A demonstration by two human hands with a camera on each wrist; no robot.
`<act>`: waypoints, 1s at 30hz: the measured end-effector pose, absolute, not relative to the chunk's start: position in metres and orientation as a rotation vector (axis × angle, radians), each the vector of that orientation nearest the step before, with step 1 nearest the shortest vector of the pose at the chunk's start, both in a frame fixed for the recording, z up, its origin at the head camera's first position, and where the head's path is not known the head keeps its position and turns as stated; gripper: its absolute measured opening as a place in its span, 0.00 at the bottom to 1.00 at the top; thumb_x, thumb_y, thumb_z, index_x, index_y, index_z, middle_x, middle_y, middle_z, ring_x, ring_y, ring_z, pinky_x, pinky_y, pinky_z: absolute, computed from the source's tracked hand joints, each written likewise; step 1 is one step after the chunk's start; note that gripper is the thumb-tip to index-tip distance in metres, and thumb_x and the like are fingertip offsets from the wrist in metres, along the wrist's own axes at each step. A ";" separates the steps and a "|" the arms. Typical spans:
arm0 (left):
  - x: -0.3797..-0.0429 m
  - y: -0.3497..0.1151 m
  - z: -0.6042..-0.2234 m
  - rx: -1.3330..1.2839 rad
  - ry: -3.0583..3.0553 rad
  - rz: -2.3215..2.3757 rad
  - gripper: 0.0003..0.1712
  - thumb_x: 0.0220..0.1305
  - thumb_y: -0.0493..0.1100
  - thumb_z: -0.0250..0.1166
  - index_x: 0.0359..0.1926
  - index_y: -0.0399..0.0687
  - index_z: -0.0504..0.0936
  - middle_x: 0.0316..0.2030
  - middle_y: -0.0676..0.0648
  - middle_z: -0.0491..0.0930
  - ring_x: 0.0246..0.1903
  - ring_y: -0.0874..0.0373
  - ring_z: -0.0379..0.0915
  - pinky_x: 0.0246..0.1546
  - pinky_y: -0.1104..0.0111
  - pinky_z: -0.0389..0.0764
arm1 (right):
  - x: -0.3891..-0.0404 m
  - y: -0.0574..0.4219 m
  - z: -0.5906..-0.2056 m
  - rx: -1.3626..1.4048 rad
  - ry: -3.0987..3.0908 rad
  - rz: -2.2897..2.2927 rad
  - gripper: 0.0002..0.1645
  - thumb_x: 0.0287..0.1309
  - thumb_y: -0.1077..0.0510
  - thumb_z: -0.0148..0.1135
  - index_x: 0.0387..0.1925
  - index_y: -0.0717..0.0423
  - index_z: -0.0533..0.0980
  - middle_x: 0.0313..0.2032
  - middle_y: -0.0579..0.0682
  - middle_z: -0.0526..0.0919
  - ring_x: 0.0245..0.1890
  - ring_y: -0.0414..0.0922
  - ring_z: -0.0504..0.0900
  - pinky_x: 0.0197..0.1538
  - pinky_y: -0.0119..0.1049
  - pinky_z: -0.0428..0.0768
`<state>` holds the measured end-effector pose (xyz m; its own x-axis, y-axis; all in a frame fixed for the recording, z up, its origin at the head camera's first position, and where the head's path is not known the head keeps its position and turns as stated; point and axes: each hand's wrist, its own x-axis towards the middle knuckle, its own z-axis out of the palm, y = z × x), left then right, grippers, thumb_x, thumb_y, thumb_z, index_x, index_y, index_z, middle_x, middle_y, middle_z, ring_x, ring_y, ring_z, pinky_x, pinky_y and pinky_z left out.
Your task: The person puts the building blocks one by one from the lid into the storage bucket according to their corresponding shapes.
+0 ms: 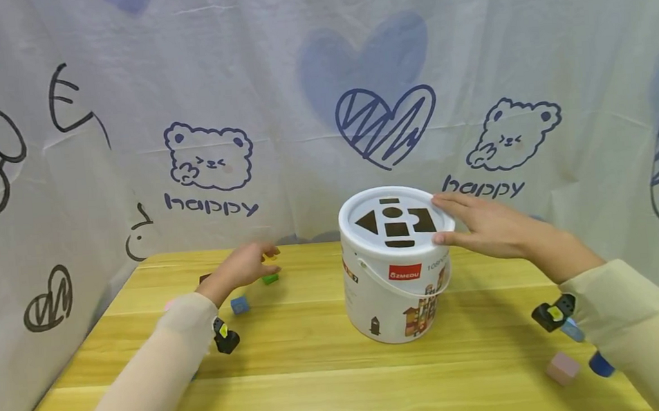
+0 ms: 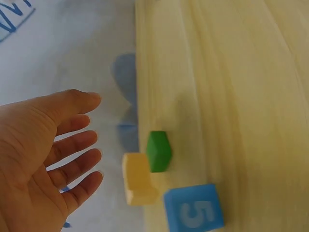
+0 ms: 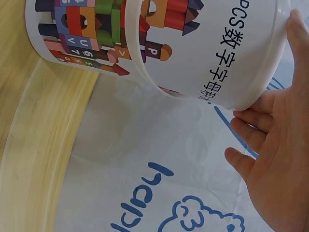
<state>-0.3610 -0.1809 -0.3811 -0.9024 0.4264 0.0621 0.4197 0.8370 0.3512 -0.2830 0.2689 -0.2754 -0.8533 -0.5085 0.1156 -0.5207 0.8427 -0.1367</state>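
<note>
Hovering the left hand (image 1: 244,265) with a relaxed, empty grip by the yellow block (image 2: 135,179), green block (image 2: 159,151) and blue block (image 2: 194,209) on the desk (image 1: 273,377), maybe allowing finger room around small bits. Past that, resting the right hand (image 1: 499,225) with a pretty straight-fingered grip against the rim (image 1: 350,235) of the white bucket (image 1: 381,314) standing right of centre, probably just steadying it.

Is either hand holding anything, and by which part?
Nothing is clearly held: the right hand touches the bucket on the right of its lid rim; the left hand is empty.
</note>
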 end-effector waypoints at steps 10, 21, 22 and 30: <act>-0.379 -0.183 -0.402 0.578 2.974 0.516 0.27 0.64 0.45 0.67 0.59 0.33 0.77 0.53 0.35 0.78 0.54 0.40 0.73 0.57 0.49 0.72 | -0.282 0.271 -0.276 0.812 -2.938 0.261 0.51 0.65 0.29 0.49 0.75 0.59 0.53 0.74 0.60 0.53 0.70 0.64 0.56 0.67 0.64 0.57; -0.387 -0.189 -0.423 0.534 2.971 0.511 0.27 0.60 0.45 0.70 0.56 0.32 0.78 0.46 0.38 0.81 0.47 0.43 0.76 0.53 0.52 0.75 | -0.282 0.268 -0.278 0.818 -2.937 0.268 0.51 0.65 0.29 0.49 0.75 0.59 0.53 0.74 0.60 0.53 0.70 0.64 0.56 0.67 0.64 0.56; -0.388 -0.190 -0.424 0.537 2.979 0.507 0.26 0.60 0.46 0.70 0.54 0.32 0.79 0.44 0.39 0.81 0.44 0.45 0.76 0.51 0.52 0.76 | -0.282 0.268 -0.277 0.818 -2.937 0.267 0.51 0.65 0.29 0.49 0.75 0.59 0.53 0.74 0.60 0.53 0.70 0.64 0.56 0.67 0.64 0.56; -0.389 -0.191 -0.428 0.525 2.991 0.500 0.17 0.58 0.46 0.71 0.43 0.37 0.83 0.36 0.45 0.81 0.37 0.50 0.75 0.46 0.55 0.76 | -0.281 0.269 -0.277 0.803 -2.946 0.264 0.52 0.64 0.28 0.48 0.75 0.59 0.53 0.74 0.60 0.53 0.70 0.63 0.56 0.67 0.63 0.56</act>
<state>-0.3893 -0.1905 -0.4284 -0.9398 0.3415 -0.0068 0.3208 0.8892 0.3263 -0.2807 0.2686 -0.2767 -0.8601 -0.4962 0.1188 -0.5094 0.8482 -0.1453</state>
